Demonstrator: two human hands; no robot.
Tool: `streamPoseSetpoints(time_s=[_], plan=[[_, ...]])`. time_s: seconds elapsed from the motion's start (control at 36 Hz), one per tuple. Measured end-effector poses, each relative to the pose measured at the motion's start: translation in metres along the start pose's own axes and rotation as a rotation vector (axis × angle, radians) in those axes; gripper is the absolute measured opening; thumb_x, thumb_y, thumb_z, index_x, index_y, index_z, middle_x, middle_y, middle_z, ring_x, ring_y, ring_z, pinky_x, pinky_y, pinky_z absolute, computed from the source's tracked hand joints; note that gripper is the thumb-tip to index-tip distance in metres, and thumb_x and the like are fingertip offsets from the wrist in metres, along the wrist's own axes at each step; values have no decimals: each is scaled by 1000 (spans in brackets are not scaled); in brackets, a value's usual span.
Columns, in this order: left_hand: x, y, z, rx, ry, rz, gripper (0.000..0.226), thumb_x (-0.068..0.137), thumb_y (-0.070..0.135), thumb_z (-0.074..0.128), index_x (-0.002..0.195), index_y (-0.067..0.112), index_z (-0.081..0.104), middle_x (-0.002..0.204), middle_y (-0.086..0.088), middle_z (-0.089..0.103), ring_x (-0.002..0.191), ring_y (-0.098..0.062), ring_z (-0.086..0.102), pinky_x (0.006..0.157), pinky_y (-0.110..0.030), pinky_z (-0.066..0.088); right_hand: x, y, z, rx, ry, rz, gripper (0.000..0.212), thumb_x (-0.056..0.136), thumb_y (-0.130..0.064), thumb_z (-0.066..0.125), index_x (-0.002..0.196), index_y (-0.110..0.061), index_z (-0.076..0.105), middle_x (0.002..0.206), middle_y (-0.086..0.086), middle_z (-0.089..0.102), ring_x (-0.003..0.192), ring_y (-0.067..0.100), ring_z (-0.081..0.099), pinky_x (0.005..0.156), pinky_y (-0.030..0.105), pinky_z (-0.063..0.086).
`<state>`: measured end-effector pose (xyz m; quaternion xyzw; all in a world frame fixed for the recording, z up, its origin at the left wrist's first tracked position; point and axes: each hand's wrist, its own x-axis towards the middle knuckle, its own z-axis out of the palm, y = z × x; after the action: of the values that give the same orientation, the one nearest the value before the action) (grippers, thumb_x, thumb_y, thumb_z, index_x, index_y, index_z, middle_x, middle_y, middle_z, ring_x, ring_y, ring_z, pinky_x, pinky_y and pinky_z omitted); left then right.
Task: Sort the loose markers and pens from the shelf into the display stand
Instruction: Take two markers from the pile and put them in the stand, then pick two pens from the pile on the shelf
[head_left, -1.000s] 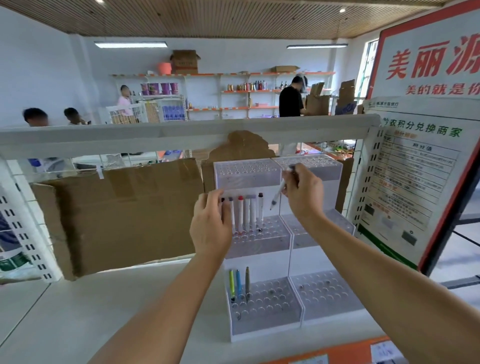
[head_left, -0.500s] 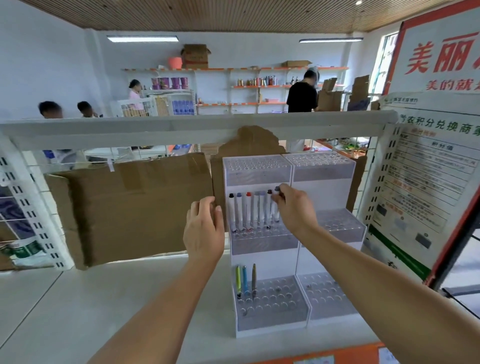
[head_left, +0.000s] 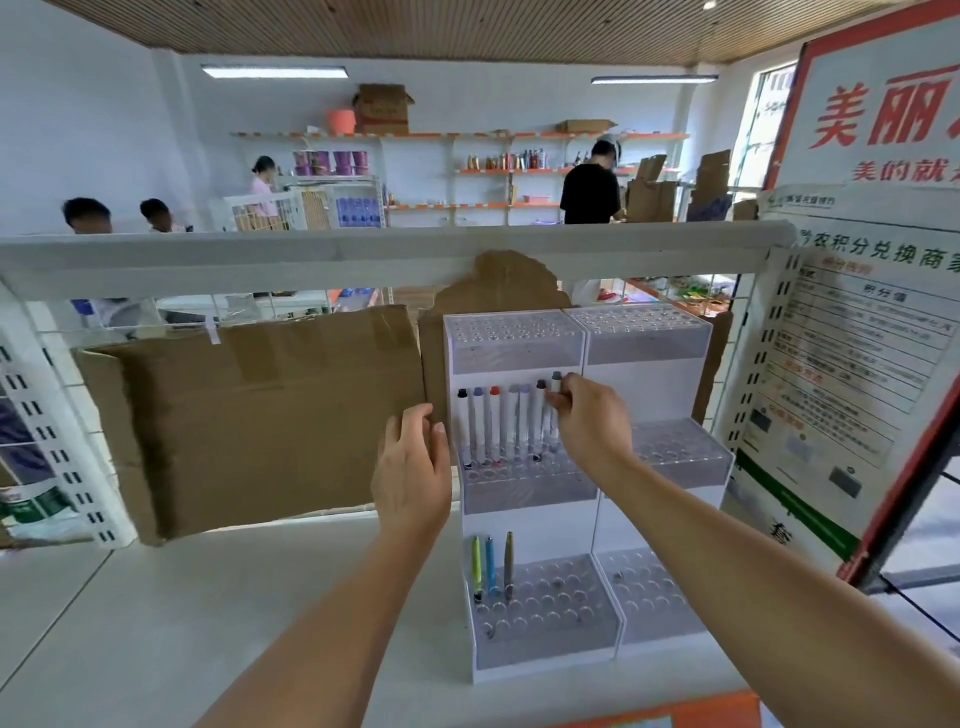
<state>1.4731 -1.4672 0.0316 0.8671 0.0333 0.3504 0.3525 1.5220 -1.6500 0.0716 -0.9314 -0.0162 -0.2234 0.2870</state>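
Grey-capped and upright, the marker (head_left: 556, 402) I pinch near its top with my right hand (head_left: 589, 428) stands at the right end of the row of markers (head_left: 501, 423) in the middle tier of the display stand (head_left: 519, 348), its long axis vertical and its lower end down at the holes. My thumb and fingers (head_left: 558, 400) are closed narrowly round the barrel just below the cap, touching the dark-capped neighbour beside it; I cannot tell whether the tip is fully seated, since my hand hides the base. I judge the coming move to turn on that vertical line: the marker has only to go straight down, and the right hand is already on it. My left hand (head_left: 413, 467) is relaxed, holding nothing, its straight fingers at the stand's left edge, perhaps steadying it, though I cannot tell if they touch. Below, three pens (head_left: 491, 566) stand in the bottom tier; the stand's right half looks nearly bare. The stand sits on the white shelf (head_left: 156, 597), with cardboard (head_left: 249, 415) propped behind it and a printed poster (head_left: 852, 332) to the right. Beyond the rail, people stand among distant shelves.
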Motion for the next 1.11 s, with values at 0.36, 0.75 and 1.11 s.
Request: streamPoseSetpoints(time_s=[0.36,0.75,1.11], plan=[[-7,-10,-3,75,-55,-25,32,100,29,38,127,16,51,113,-8,57,95,-24,57,73,-35,50,-8,0,-3,-77,-54,18,21,100,-29,45,89,-14,56,85,2,61,74,23,56,59,30,41],[-49,-39,-47,346,-235,-167,86,80,67,11,137,13,45,136,-10,50,122,-35,45,99,-42,32,-85,-55,22,-69,-11,-590,30,94,-29,50,120,-13,57,117,5,61,108,25,57,91,39,45],[-123,-115,-166,655,-261,-542,61,97,54,23,149,21,24,158,-3,19,144,-21,19,113,-41,19,-166,-142,101,-154,-545,-733,57,98,-46,33,146,-17,25,150,3,33,136,24,30,111,37,20]])
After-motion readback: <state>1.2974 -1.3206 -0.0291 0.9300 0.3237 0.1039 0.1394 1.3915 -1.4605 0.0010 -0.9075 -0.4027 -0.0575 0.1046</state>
